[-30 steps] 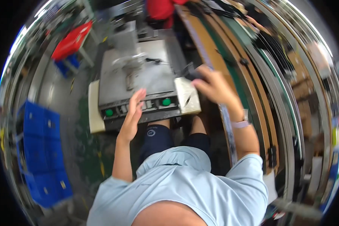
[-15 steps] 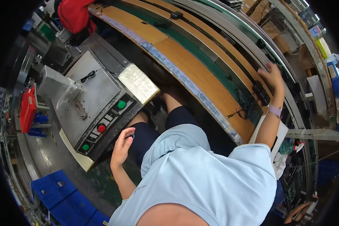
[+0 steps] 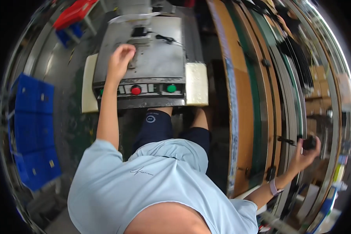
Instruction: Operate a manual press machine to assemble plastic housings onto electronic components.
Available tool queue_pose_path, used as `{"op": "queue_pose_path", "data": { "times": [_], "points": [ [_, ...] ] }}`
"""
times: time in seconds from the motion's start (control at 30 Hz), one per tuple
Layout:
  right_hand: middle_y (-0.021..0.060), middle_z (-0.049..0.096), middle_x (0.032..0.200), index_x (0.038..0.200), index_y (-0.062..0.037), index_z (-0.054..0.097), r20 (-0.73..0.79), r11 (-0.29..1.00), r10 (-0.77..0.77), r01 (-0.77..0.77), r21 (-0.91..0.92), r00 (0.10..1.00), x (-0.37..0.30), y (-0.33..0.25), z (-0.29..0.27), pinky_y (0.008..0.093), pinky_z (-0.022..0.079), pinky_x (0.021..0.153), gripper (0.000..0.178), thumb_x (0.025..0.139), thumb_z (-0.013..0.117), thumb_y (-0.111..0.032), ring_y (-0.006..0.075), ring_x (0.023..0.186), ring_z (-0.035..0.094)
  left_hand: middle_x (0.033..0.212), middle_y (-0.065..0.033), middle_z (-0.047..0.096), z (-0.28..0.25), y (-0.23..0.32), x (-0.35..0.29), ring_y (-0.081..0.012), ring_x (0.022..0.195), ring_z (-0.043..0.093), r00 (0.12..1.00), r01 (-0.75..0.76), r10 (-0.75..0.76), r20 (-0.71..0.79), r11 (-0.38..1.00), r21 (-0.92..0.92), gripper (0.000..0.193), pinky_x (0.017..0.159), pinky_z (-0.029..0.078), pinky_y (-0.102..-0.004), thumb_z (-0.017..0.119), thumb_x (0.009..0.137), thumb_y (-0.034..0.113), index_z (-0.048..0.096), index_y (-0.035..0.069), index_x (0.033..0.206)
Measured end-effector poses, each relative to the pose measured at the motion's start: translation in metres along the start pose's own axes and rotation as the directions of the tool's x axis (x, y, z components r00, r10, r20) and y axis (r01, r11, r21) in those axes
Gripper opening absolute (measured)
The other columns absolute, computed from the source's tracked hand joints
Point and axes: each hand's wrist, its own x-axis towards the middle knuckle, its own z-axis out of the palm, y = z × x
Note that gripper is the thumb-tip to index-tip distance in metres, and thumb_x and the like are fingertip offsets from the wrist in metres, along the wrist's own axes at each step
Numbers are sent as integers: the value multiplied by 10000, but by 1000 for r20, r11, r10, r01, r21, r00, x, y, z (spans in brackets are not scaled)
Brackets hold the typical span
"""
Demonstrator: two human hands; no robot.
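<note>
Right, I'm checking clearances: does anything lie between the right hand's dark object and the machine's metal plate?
Yes: metal rails, a brown board, then a pale block lie between the dark object in the right hand and the metal plate. Their heights are unclear.

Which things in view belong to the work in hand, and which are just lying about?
Apparently in use:
dark object, in the right hand
push-button machine, below the left hand

Seemingly just lying about:
blue bins
red tray

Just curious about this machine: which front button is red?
The middle one: the red button, with a green button to its right and a partly hidden green one to its left.
</note>
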Motion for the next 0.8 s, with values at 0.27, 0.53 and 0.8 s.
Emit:
{"op": "queue_pose_path", "data": {
  "times": [0.27, 0.53, 0.8],
  "points": [
    [96, 689, 993, 1201, -79, 542, 25, 686, -305, 202, 699, 952, 119, -88, 94, 209, 517, 665, 264, 944, 576, -128, 125, 767, 634, 1139, -90, 660, -15, -66, 122, -216, 1026, 623, 982, -60, 52, 181, 998, 38, 556, 934, 463, -316, 801, 768, 171, 563, 24, 1248],
    [104, 561, 1076, 1232, 24, 538, 527, 671, -436, -126, 730, 729, 72, -206, 305, 270, 481, 786, 360, 897, 643, -54, 187, 881, 580, 1116, -173, 641, -50, -16, 72, -237, 1059, 619, 984, -43, 91, 153, 956, -289, 634, 958, 470, -314, 794, 767, 85, 487, 27, 1318],
    [88, 555, 1163, 1362, -99, 518, 314, 496, -710, 132, 858, 630, 21, -330, 444, 286, 455, 821, 470, 913, 641, -158, 216, 943, 535, 1148, -112, 559, -47, 9, -124, -203, 1007, 571, 977, -87, -171, -130, 240, -967, 751, 904, 513, -326, 784, 817, 231, 389, 110, 1444]
  ]
}}
